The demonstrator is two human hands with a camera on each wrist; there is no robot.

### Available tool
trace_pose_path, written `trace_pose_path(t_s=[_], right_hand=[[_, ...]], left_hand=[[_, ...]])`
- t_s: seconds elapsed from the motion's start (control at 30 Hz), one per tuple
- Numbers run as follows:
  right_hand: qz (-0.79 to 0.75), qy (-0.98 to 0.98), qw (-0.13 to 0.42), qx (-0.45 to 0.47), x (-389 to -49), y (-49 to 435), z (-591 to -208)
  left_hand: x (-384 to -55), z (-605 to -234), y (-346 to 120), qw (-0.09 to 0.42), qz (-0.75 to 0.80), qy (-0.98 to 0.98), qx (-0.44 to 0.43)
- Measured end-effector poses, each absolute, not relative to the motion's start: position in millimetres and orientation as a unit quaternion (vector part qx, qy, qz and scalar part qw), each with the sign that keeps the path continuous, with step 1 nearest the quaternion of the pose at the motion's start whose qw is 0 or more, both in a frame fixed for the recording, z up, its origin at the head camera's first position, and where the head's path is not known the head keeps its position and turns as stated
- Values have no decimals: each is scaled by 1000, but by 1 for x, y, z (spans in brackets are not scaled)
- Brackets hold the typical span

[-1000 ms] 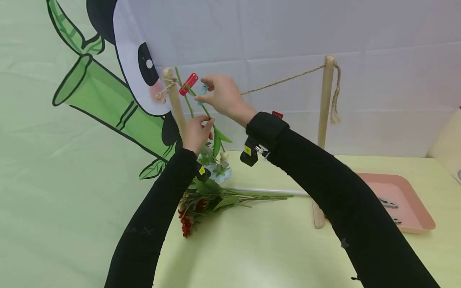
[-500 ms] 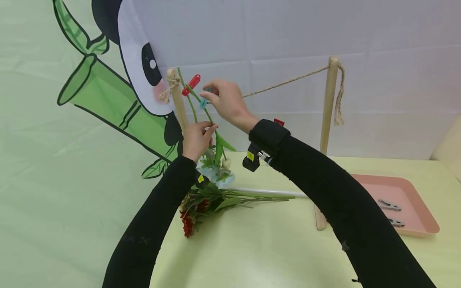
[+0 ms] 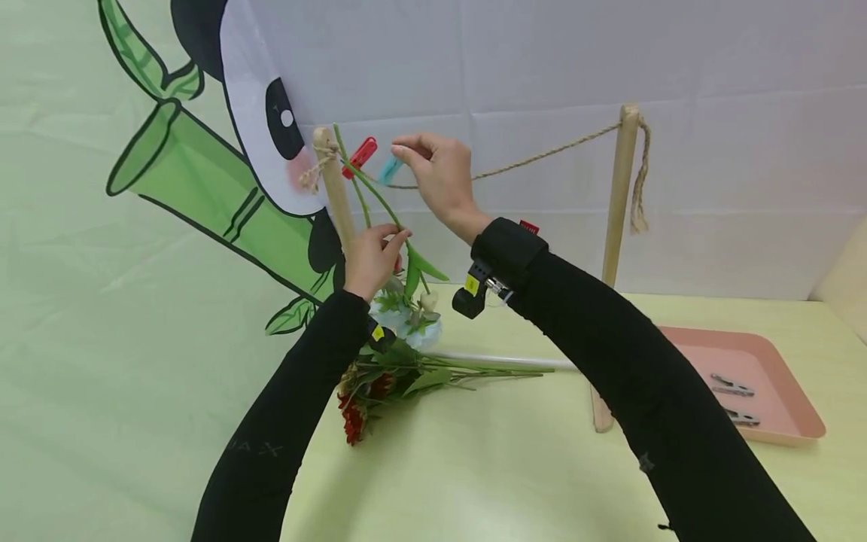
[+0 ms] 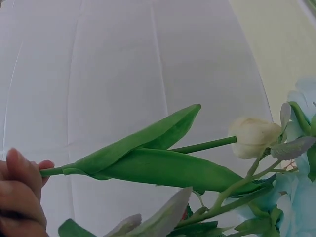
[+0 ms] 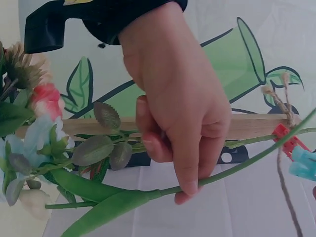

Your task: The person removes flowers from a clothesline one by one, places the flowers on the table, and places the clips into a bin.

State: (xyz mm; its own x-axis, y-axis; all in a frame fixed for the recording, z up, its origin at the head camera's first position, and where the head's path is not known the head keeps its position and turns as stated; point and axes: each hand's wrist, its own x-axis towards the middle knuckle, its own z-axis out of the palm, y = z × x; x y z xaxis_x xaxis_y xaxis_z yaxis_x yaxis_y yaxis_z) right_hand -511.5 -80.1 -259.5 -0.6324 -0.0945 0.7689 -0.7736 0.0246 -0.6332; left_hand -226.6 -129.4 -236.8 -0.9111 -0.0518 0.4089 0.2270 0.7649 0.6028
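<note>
In the head view my left hand (image 3: 372, 260) pinches the green stem of a white tulip (image 4: 254, 137) between thumb and fingers; its bloom hangs downward. My right hand (image 3: 440, 169) pinches a light-blue clothespin (image 3: 390, 170) just above the rope, right of the tulip stem's upper part. Whether the clothespin touches the rope, I cannot tell. A red clothespin (image 3: 360, 156) sits on the rope (image 3: 542, 154) near the left post, where another green stem crosses it. Light-blue flowers (image 3: 418, 331) hang below, partly behind my left hand. The right wrist view shows the right fingers barely at its edge.
Wooden posts, left (image 3: 333, 188) and right (image 3: 618, 196), carry the rope. Red flowers (image 3: 352, 414) with long stems lie on the table beside a pale rod (image 3: 508, 360). At right, a pink tray (image 3: 779, 376) holds metal clips (image 3: 733, 385). A printed cloth hangs behind.
My right hand has lifted the light-blue clothespin up and slightly right, off the tulip stem it overlapped before. My left hand keeps its pinch on the stem, almost unmoved.
</note>
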Motion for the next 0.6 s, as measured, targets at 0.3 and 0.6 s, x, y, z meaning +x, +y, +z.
trace_pose_path(t_s=[0.3, 0.6], right_hand=[[670, -615, 257, 327, -325, 20, -181], [632, -561, 371, 386, -220, 91, -191]], left_hand=[[-242, -258, -150, 225, -373, -894, -105], [-171, -208, -116, 291, -353, -869, -189]])
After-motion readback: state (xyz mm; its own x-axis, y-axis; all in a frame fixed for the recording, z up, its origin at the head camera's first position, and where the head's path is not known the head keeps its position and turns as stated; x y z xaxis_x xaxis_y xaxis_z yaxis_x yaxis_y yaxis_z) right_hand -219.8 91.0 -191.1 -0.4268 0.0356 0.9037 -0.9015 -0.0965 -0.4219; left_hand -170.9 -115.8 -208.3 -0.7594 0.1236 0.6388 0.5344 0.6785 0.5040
